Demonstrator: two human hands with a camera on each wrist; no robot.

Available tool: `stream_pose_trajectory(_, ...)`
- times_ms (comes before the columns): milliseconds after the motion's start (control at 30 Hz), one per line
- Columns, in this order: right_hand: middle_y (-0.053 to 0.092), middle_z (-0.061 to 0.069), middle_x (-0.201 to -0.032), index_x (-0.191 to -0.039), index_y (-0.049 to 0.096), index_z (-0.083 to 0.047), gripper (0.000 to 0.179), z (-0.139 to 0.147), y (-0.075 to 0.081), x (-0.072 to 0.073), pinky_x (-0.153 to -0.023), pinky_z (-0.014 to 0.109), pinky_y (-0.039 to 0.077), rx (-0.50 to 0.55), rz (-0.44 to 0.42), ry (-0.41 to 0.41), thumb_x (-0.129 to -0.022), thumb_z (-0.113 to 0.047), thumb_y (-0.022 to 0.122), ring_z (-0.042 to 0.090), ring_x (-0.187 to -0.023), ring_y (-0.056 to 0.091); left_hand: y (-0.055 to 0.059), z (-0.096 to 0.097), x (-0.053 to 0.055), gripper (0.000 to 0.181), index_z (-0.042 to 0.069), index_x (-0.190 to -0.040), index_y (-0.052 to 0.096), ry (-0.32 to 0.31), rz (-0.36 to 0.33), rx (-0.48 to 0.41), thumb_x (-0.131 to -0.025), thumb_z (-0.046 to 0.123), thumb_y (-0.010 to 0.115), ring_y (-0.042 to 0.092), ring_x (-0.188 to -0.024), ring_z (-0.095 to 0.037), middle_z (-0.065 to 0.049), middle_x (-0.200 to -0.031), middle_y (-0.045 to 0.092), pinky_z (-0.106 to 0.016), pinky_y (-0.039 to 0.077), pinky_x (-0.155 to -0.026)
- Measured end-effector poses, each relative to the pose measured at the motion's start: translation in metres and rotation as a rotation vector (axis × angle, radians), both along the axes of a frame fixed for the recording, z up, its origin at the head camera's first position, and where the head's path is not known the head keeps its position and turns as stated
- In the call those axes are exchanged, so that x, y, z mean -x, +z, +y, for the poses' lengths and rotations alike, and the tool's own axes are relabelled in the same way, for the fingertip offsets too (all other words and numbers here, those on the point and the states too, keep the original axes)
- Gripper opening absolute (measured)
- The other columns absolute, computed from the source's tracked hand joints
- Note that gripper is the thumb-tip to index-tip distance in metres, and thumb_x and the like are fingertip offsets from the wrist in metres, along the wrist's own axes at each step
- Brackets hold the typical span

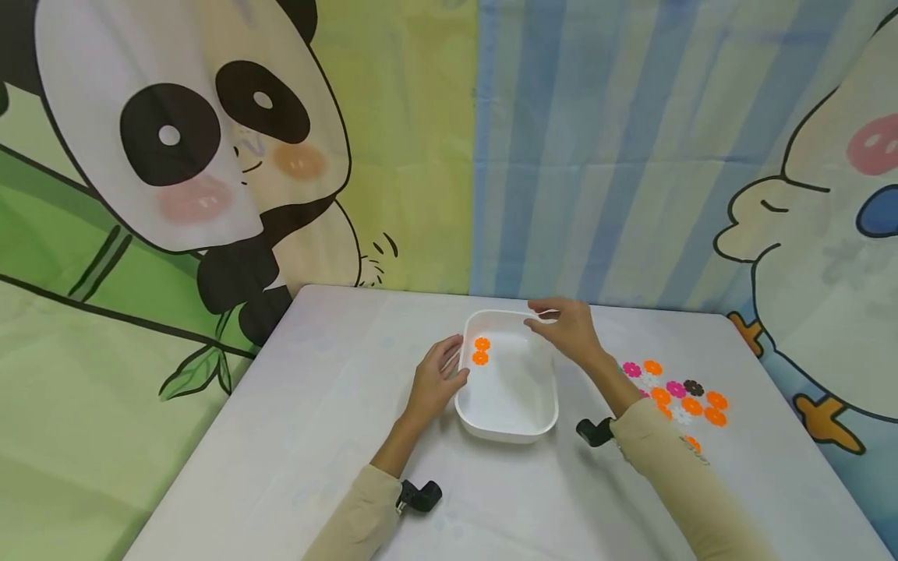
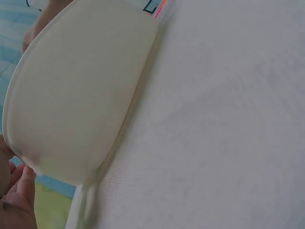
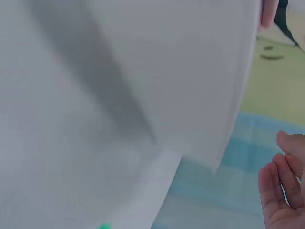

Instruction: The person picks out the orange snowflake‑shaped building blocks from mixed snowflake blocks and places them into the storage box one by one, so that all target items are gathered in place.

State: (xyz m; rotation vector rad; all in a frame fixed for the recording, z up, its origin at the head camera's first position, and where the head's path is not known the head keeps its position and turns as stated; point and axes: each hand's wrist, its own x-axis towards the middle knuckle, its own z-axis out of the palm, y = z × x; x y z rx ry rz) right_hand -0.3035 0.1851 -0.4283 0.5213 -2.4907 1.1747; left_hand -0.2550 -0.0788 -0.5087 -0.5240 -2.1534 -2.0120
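A white plastic basin [image 1: 507, 389] sits on the table with two orange flower-shaped pieces [image 1: 481, 351] inside, near its left wall. My left hand [image 1: 435, 382] holds the basin's left side, the thumb at the rim and the fingers along the outer wall. In the left wrist view that hand [image 2: 19, 191] shows at the basin's lower edge. Over the far right corner is my right hand [image 1: 564, 329], its fingers loosely bent. From the right wrist view, this hand [image 3: 286, 186] stands apart from the basin wall [image 3: 205, 86] with nothing visible in it.
Several flower-shaped pieces in orange, pink, white and dark brown lie on the table right of the basin, among them a brown one [image 1: 693, 387]; my right forearm partly covers this group. Behind the white table [image 1: 337, 351] hangs a printed cloth [image 1: 407, 140].
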Motion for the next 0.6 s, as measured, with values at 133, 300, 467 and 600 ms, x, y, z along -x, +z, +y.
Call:
stream_pose_trajectory(133, 0.071, 0.015, -0.107, -0.113, 0.071, -0.002, 0.035, 0.04, 0.0, -0.001, -0.077, 0.042, 0.06, -0.027, 0.004, -0.061, -0.081, -0.013, 0.08, 0.033, -0.094, 0.069, 0.0, -0.003, 0.001, 0.061, -0.001, -0.14, 0.045, 0.003, 0.013, 0.005, -0.084, -0.009, 0.068, 0.044, -0.134, -0.025, -0.014, -0.141, 0.047, -0.031, 0.042, -0.105)
stream_pose_trajectory(300, 0.069, 0.018, -0.11, -0.116, 0.069, 0.0, 0.035, 0.092, -0.014, -0.011, -0.079, 0.045, 0.059, -0.09, -0.081, -0.157, -0.086, -0.017, 0.076, 0.036, -0.098, 0.067, 0.009, -0.004, -0.004, 0.061, -0.009, -0.14, 0.041, -0.019, 0.018, 0.021, -0.085, -0.011, 0.066, 0.042, -0.135, -0.034, -0.024, -0.142, 0.044, -0.04, 0.041, -0.107)
stream_pose_trajectory(467, 0.068, 0.02, -0.112, -0.12, 0.067, -0.001, 0.037, 0.14, -0.03, -0.024, -0.076, 0.034, 0.061, -0.149, -0.163, -0.208, -0.088, -0.02, 0.073, 0.038, -0.099, 0.066, 0.028, -0.004, -0.015, 0.059, -0.013, -0.138, 0.04, -0.033, 0.018, 0.033, -0.085, -0.012, 0.065, 0.041, -0.134, -0.038, -0.029, -0.141, 0.043, -0.043, 0.041, -0.106)
stream_pose_trajectory(600, 0.066, 0.023, -0.115, -0.122, 0.066, 0.0, 0.038, 0.169, -0.044, -0.033, -0.076, 0.038, 0.061, -0.178, -0.223, -0.245, -0.089, -0.019, 0.072, 0.041, -0.1, 0.064, 0.03, -0.002, -0.017, 0.059, -0.013, -0.138, 0.041, -0.031, 0.014, 0.031, -0.085, -0.012, 0.065, 0.042, -0.134, -0.038, -0.028, -0.141, 0.044, -0.043, 0.041, -0.106)
